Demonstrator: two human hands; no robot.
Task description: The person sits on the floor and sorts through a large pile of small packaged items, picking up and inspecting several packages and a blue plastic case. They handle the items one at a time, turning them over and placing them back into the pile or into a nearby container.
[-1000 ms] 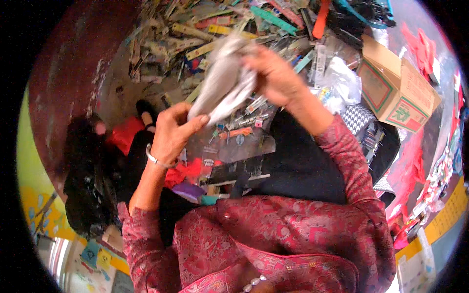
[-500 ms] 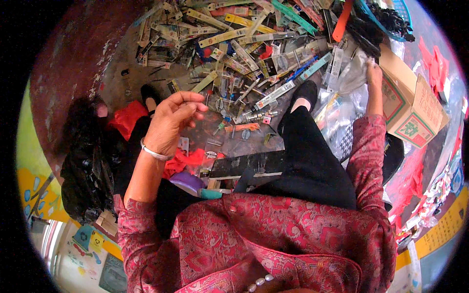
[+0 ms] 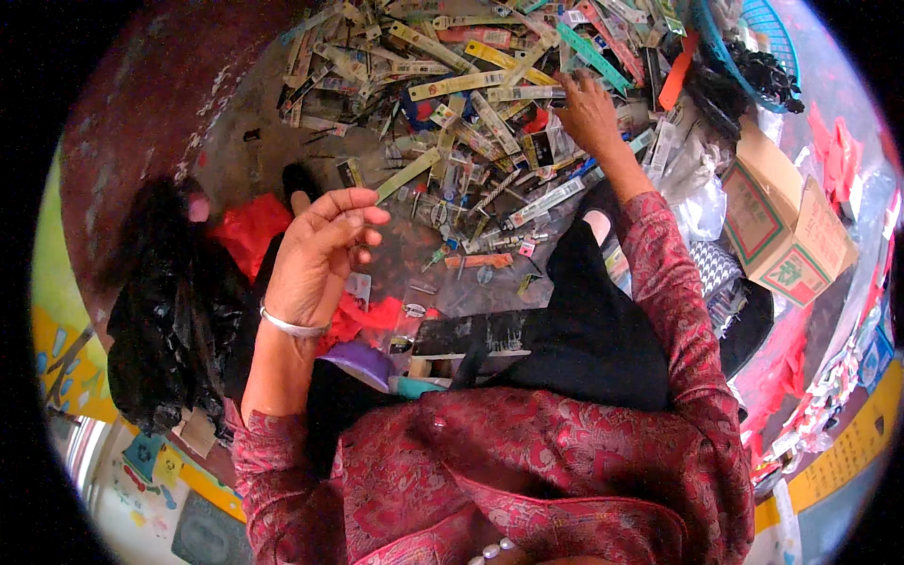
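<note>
My right hand (image 3: pixel 589 115) is stretched out over the far part of a pile of slim plastic packets and strips (image 3: pixel 490 122). Its fingers are apart and point down at the packets, near a pale strip (image 3: pixel 527 92) and a green strip (image 3: pixel 591 56); no thing shows in its grip. My left hand (image 3: pixel 320 250), with a silver bangle (image 3: pixel 294 326) at the wrist, hovers half curled above the near left side of the pile. There are gaps between its fingers and I see nothing held. A yellow-green strip (image 3: pixel 409 176) lies on the floor just beyond its fingertips.
On the right stand an open cardboard box (image 3: pixel 786 221), a clear plastic bag (image 3: pixel 692 179) and a blue basket (image 3: pixel 772 42) with black stuff inside. A black bag (image 3: pixel 169 320) slumps at the left beside a red bag (image 3: pixel 252 231). Something purple and round (image 3: pixel 358 365) sits near my knees.
My right hand has left the clear bag beside the cardboard box and moved left and away from me, over the pile. The left hand has stayed in nearly the same place.
</note>
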